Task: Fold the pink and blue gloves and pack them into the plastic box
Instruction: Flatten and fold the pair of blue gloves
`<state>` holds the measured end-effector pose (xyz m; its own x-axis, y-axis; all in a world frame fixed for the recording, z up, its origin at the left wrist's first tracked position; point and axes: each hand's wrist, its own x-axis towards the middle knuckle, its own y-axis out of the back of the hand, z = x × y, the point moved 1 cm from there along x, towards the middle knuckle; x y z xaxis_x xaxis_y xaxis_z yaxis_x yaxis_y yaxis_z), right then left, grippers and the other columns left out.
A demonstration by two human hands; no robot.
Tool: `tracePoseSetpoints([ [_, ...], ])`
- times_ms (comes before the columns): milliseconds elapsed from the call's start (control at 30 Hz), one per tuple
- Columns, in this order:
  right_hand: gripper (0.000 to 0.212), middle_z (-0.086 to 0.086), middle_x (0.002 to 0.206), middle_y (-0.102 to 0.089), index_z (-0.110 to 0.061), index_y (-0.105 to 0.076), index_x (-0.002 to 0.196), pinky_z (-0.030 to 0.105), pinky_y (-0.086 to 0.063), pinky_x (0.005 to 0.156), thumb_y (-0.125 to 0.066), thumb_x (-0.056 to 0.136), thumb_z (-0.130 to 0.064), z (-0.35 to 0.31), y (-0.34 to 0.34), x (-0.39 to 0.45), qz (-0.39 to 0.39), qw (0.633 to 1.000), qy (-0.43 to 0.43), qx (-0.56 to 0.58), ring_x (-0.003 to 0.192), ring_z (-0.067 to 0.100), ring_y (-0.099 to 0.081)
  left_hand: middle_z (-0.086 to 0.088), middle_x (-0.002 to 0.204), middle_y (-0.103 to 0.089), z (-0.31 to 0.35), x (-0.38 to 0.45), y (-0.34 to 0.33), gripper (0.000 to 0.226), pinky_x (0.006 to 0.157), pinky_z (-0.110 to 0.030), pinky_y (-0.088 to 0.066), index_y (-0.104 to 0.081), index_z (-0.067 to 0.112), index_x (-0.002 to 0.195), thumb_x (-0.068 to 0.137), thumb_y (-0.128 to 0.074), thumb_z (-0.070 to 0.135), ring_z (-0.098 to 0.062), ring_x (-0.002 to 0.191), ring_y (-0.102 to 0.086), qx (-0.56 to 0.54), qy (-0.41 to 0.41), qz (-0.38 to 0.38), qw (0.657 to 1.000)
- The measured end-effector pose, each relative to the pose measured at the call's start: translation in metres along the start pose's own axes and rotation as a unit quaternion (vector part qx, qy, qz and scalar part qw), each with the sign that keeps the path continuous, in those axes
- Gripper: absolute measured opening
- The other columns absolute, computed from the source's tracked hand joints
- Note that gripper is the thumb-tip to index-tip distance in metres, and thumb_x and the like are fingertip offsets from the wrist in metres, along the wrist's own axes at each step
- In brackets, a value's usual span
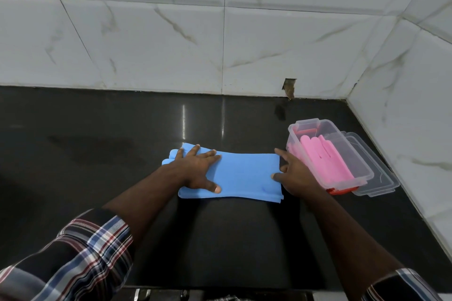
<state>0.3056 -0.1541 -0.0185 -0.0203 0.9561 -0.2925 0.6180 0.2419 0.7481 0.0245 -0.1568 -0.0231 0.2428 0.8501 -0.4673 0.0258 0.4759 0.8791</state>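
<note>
Black worktop [97, 129], white tiled wall behind. Blue gloves [247, 175] lie flat at centre. Clear plastic box [342, 144] just right, pink gloves [320, 156] inside, lid [381, 178] beneath. Your left hand [198, 168] presses open-palmed on the fingers end; right hand [293, 173] open, fingertips at the cuff edge.

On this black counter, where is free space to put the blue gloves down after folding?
The widest bare patch of the counter lies left of the blue gloves, reaching to the tiled wall. Another bare strip runs between the gloves and that wall. The right side is crowded: the plastic box holding pink gloves sits on its lid by the corner.
</note>
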Motion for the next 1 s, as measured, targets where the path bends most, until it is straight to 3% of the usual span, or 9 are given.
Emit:
tracePoseSetpoints([
  [100, 0.067, 0.000, 0.143, -0.049, -0.039, -0.033, 0.147, 0.036, -0.051, 0.098, -0.066, 0.092, -0.020, 0.000, 0.001, -0.003, -0.005, 0.999, 0.019, 0.042, 0.123, 0.020, -0.054, 0.010, 0.169, 0.001, 0.006, 0.000, 0.001, 0.101, 0.118, -0.066, 0.004, -0.005, 0.039, 0.158, 0.078, -0.053, 0.080, -0.031, 0.154, 0.010, 0.007, -0.015, 0.015, 1.000],
  [200, 0.077, -0.002, 0.152, -0.039, -0.037, -0.036, 0.147, 0.037, -0.050, 0.099, -0.074, 0.084, -0.014, 0.003, 0.000, -0.004, -0.061, 0.995, 0.015, 0.076, 0.136, 0.020, -0.042, 0.010, 0.169, 0.003, 0.013, 0.002, -0.001, 0.102, 0.118, -0.067, 0.005, -0.005, 0.040, 0.158, 0.077, -0.054, 0.081, -0.031, 0.154, 0.011, 0.011, -0.030, 0.013, 0.999],
  [367, 0.096, 0.005, 0.152, -0.036, -0.035, -0.032, 0.150, 0.038, -0.059, 0.086, -0.085, 0.073, -0.012, 0.006, 0.000, -0.001, -0.126, 0.989, -0.057, 0.060, 0.123, 0.023, -0.051, 0.010, 0.168, 0.004, 0.015, 0.003, -0.003, 0.106, 0.117, -0.067, 0.007, -0.003, 0.041, 0.158, 0.075, -0.058, 0.079, -0.031, 0.154, 0.013, 0.015, -0.026, -0.002, 1.000],
  [533, 0.106, 0.001, 0.156, -0.027, -0.035, -0.021, 0.154, 0.038, -0.060, 0.084, -0.085, 0.072, -0.013, 0.001, 0.003, -0.003, -0.171, 0.982, -0.074, 0.016, 0.122, 0.024, -0.049, 0.011, 0.168, 0.005, 0.015, 0.006, -0.003, 0.109, 0.117, -0.066, 0.008, 0.000, 0.042, 0.157, 0.074, -0.059, 0.079, -0.029, 0.154, 0.012, 0.010, -0.022, -0.007, 1.000],
  [633, 0.110, 0.000, 0.153, -0.023, -0.037, -0.021, 0.153, 0.042, -0.062, 0.077, -0.085, 0.070, -0.003, -0.002, 0.004, -0.007, -0.190, 0.974, -0.099, 0.071, 0.113, 0.029, -0.054, 0.011, 0.168, 0.006, 0.014, 0.007, -0.004, 0.110, 0.117, -0.066, 0.008, 0.002, 0.042, 0.157, 0.074, -0.059, 0.079, -0.030, 0.154, 0.012, 0.011, -0.021, -0.007, 1.000],
  [700, 0.107, 0.000, 0.148, -0.025, -0.037, -0.025, 0.152, 0.046, -0.062, 0.077, -0.084, 0.071, 0.001, -0.003, 0.004, -0.009, -0.196, 0.963, -0.116, 0.146, 0.109, 0.032, -0.055, 0.011, 0.168, 0.006, 0.014, 0.007, -0.004, 0.109, 0.117, -0.066, 0.008, 0.003, 0.042, 0.157, 0.075, -0.059, 0.079, -0.030, 0.154, 0.012, 0.010, -0.023, -0.007, 1.000],
  [800, 0.086, 0.002, 0.135, -0.029, -0.033, -0.032, 0.149, 0.044, -0.062, 0.074, -0.078, 0.081, -0.008, -0.004, 0.005, -0.012, -0.171, 0.950, -0.119, 0.231, 0.100, 0.030, -0.059, 0.011, 0.168, 0.007, 0.014, 0.007, -0.005, 0.110, 0.117, -0.067, 0.008, 0.002, 0.042, 0.157, 0.074, -0.060, 0.079, -0.030, 0.154, 0.011, 0.008, -0.023, -0.004, 1.000],
  [867, 0.079, 0.002, 0.139, -0.030, -0.031, -0.035, 0.148, 0.042, -0.063, 0.074, -0.076, 0.084, -0.011, -0.005, 0.005, -0.012, -0.154, 0.958, -0.105, 0.218, 0.100, 0.029, -0.060, 0.011, 0.168, 0.007, 0.014, 0.006, -0.005, 0.110, 0.117, -0.067, 0.008, 0.002, 0.042, 0.157, 0.074, -0.060, 0.078, -0.030, 0.154, 0.011, 0.007, -0.022, -0.003, 1.000],
  [1000, 0.092, -0.003, 0.135, -0.028, -0.039, -0.033, 0.147, 0.045, -0.062, 0.079, -0.082, 0.076, -0.007, -0.004, 0.005, -0.013, -0.187, 0.960, -0.089, 0.188, 0.105, 0.030, -0.056, 0.011, 0.168, 0.007, 0.014, 0.005, -0.005, 0.110, 0.117, -0.067, 0.008, 0.003, 0.042, 0.157, 0.075, -0.060, 0.078, -0.030, 0.154, 0.011, 0.010, -0.023, -0.004, 1.000],
])
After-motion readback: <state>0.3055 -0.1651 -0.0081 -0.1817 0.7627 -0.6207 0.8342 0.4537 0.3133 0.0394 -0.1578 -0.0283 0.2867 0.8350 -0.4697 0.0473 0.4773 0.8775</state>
